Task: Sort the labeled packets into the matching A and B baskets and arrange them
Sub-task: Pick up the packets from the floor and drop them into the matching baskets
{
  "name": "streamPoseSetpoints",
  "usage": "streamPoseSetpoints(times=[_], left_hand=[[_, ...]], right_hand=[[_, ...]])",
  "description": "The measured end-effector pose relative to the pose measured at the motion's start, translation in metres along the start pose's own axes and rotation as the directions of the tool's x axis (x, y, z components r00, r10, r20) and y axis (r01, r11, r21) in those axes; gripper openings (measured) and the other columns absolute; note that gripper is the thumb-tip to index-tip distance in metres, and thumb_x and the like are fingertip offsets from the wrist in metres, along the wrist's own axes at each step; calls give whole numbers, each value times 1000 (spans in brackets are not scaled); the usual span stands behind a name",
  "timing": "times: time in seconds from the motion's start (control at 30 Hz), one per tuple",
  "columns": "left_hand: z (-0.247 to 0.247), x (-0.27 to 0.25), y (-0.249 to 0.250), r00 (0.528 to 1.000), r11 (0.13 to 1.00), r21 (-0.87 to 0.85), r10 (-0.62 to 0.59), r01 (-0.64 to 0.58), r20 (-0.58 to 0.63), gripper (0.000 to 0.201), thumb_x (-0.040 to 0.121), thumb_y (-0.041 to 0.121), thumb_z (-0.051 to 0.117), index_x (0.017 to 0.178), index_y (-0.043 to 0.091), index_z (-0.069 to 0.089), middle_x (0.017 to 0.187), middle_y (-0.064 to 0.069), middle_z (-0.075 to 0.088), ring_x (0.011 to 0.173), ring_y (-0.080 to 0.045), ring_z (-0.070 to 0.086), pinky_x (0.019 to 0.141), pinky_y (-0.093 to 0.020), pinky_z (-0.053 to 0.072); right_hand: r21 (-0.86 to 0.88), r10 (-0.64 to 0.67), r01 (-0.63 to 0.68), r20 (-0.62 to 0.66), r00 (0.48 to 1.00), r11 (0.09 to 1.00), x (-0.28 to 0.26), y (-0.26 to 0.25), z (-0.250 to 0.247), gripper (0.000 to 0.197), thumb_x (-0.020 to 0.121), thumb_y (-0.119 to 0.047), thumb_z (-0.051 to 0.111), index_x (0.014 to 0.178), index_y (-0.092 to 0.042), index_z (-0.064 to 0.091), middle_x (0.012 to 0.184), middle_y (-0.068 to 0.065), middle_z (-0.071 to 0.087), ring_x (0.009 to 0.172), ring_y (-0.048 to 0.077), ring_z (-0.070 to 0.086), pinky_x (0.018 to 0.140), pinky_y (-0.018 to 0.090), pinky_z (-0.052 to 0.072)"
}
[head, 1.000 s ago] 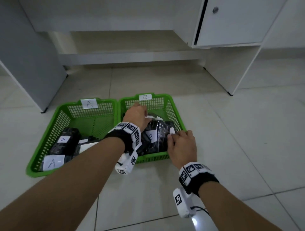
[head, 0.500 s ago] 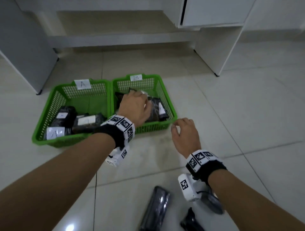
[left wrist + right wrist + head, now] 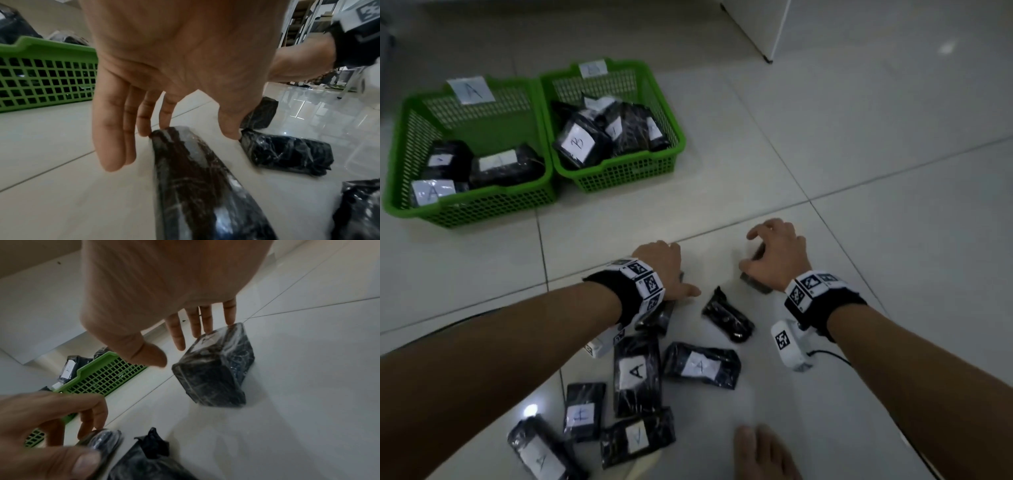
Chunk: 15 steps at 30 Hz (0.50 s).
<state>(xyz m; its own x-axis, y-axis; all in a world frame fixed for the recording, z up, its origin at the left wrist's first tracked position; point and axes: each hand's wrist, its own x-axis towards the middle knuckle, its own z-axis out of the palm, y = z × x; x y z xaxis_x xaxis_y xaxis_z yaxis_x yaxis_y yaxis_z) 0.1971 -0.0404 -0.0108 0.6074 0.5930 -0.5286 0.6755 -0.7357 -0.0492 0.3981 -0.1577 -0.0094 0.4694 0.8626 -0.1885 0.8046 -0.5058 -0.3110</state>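
Two green baskets stand side by side on the floor: basket A [image 3: 482, 209] on the left holds three black packets, basket B [image 3: 626, 174] on the right holds several. Near me lies a loose pile of black packets, several labelled A [image 3: 637, 373]. My left hand [image 3: 681, 270] is down on a dark packet [image 3: 195, 178]; its straight fingers [image 3: 144, 123] touch the packet's far end without gripping it. My right hand [image 3: 750, 251] hovers spread over another packet [image 3: 216, 369], fingertips [image 3: 229, 313] at its far edge and thumb apart from it.
An unlabelled packet [image 3: 727, 318] lies between my hands. My bare foot [image 3: 763, 455] is at the bottom edge beside the pile. A white cabinet leg [image 3: 763, 27] stands at the far right. Bare tile floor separates the pile from the baskets.
Both hands have left basket B and dropped back to the loose pile near me. The view has tilted down, bringing the pile into sight.
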Motion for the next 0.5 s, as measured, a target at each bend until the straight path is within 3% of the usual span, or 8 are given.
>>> streamPoseSetpoints(times=[0.07, 0.13, 0.23, 0.3, 0.33, 0.4, 0.43, 0.5], left_hand=[[10, 2, 1, 1000, 999, -33, -6, 6, 6, 112, 61, 85, 65, 139, 10, 33, 127, -16, 46, 108, -33, 56, 79, -37, 48], [15, 1, 2, 1000, 995, -97, -3, 4, 12, 110, 55, 73, 79, 133, 10, 34, 121, -15, 43, 100, -33, 57, 70, -35, 47], [10, 1, -4, 999, 977, -208, -42, 48, 30, 88, 66, 51, 80, 129, 9, 34, 114, -13, 44, 90, -28, 55, 65, -33, 44], [-6, 6, -15, 996, 930, -359, -59, 79, 68, 67, 75, 50, 73, 117, 10, 39, 99, -6, 48, 81, -22, 54, 60, -30, 42], [-16, 8, -22, 996, 877, -473, -57, 86, 75, 54, 77, 48, 69, 106, 12, 42, 90, -4, 50, 76, -22, 53, 58, -29, 40], [-39, 9, -34, 998, 690, -722, -55, 42, 5, 32, 69, 39, 60, 82, 13, 47, 74, -4, 51, 69, -24, 49, 55, -28, 38], [-52, 5, -38, 997, 537, -843, -77, 32, -12, 22, 68, 31, 53, 76, 11, 49, 73, -9, 53, 67, -26, 50, 57, -29, 43], [-71, -3, -48, 996, 110, -992, -65, 67, 60, 23, 77, 12, 42, 89, 0, 58, 83, -19, 60, 66, -31, 61, 63, -32, 54]], right_hand=[[-46, 17, -15, 47, 999, 999, -4, 4, 6, 62, 67, -43, 78, 124, -29, 58, 139, 0, 42, 132, 24, 36, 102, 42, 31], [-58, 17, -14, 52, 999, 998, -5, 9, 13, 58, 68, -38, 79, 122, -28, 61, 135, 1, 43, 129, 24, 39, 98, 40, 32], [253, 1, 10, -43, 999, 967, 0, 6, 11, 40, 74, -36, 83, 109, -24, 69, 124, -1, 50, 115, 18, 48, 96, 34, 40], [570, 68, -28, -49, 996, 821, 7, -6, 2, 18, 84, -32, 78, 98, -23, 71, 114, 0, 58, 105, 17, 58, 93, 30, 46], [725, 122, -94, 14, 992, 683, 10, -14, -4, 9, 90, -30, 72, 95, -23, 71, 109, 1, 63, 101, 18, 61, 90, 32, 49], [897, 169, -276, 230, 958, 344, 13, -25, -15, 19, 97, -37, 62, 101, -21, 71, 104, 5, 69, 99, 23, 64, 87, 40, 54], [912, 153, -368, 343, 927, 181, 14, -29, -20, 29, 97, -45, 60, 106, -19, 71, 107, 7, 72, 103, 27, 64, 91, 45, 54], [867, 49, -493, 497, 866, -73, 16, -33, -28, 50, 92, -59, 59, 108, -13, 72, 114, 15, 73, 109, 34, 65, 100, 54, 49]])
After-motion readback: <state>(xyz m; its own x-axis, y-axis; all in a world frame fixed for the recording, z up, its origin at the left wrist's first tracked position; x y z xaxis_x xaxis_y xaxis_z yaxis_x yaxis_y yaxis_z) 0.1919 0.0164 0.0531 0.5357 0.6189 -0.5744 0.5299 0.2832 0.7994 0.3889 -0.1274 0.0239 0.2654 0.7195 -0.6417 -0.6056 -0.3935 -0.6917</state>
